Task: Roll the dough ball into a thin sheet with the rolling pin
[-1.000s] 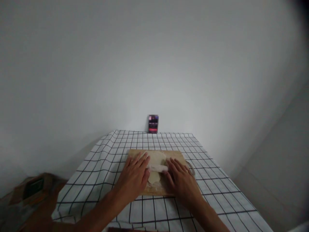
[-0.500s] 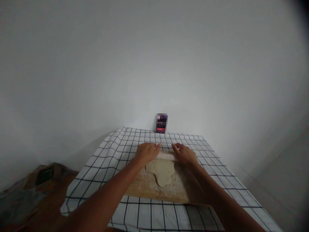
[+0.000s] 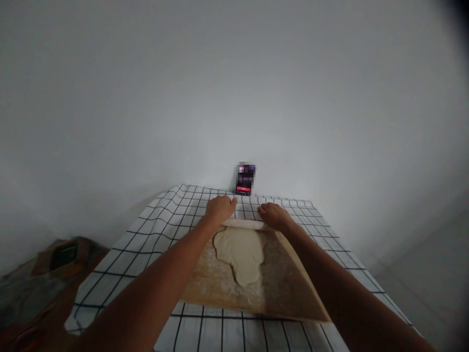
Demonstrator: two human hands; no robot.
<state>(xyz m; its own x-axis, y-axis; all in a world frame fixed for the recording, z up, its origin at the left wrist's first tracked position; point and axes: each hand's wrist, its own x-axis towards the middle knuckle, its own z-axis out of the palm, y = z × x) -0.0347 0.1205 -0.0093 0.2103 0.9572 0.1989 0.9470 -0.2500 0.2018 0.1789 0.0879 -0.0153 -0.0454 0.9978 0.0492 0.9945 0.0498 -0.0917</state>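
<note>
A pale rolling pin (image 3: 246,224) lies crosswise at the far edge of the dough. My left hand (image 3: 220,208) is closed over its left end, and my right hand (image 3: 274,215) is closed over its right end. Both hands hide the pin's ends. Flattened dough (image 3: 242,252), cream-coloured and uneven in outline, spreads on the wooden board (image 3: 289,288) with a narrower lobe toward me. Flour smears mark the wood around it.
A white tablecloth with dark grid lines (image 3: 216,327) covers the table under the board. Upright against the wall (image 3: 234,88) at the back stands a phone-like screen (image 3: 245,180), partly blurred. A cardboard box (image 3: 60,259) sits low on the left.
Both hands and the rolling pin have moved away from me, toward the board's far edge. More of the dough shows now on the near side of the pin. The view has shifted slightly.
</note>
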